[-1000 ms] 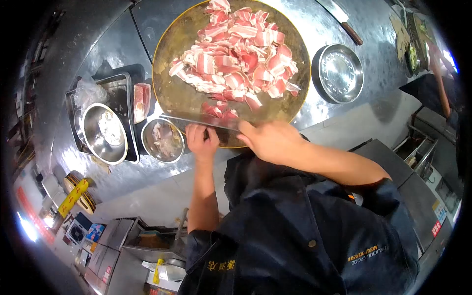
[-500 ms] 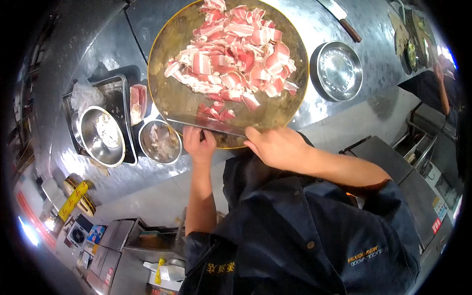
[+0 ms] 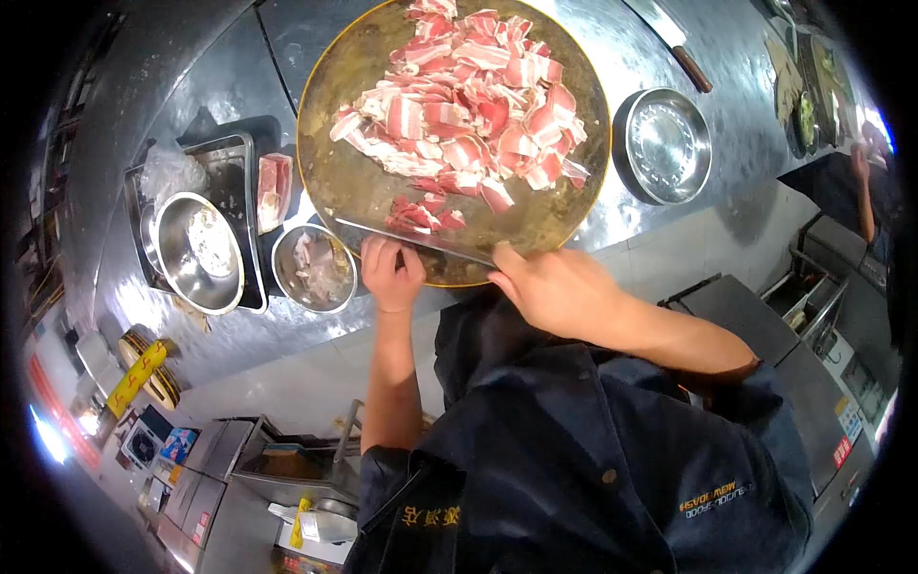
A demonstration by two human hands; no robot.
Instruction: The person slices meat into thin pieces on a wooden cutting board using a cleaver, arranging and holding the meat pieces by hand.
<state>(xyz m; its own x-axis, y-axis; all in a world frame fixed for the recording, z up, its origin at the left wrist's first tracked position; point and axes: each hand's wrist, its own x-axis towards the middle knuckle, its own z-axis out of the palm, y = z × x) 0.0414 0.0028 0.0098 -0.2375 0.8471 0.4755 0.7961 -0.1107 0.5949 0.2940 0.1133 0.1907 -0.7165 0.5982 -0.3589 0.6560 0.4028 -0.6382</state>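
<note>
A large round chopping board [image 3: 330,182] carries a broad heap of sliced streaky pork [image 3: 459,105], with a smaller pile of slices [image 3: 426,212] nearer me. Across the board's near edge runs a cleaver [image 3: 421,241], seen nearly edge-on. My right hand [image 3: 564,292] is closed around the cleaver's grip end at its right, and the handle is hidden in the fist. Close behind the blade's left part, my left hand [image 3: 392,275] has its fingers curled by the board's edge. Whatever lies under those fingertips is hidden.
Left of the board are a block of pork [image 3: 274,191], a bowl of pale scraps [image 3: 316,270], and a black tray [image 3: 251,206] with a steel bowl [image 3: 199,253]. On the right stand a steel basin [image 3: 666,143] and another knife [image 3: 690,67]. A person [image 3: 865,182] is at far right.
The whole view has shifted slightly. Both hands stay at the board's near edge, and the cleaver's blade now looks a little brighter and more tilted.
</note>
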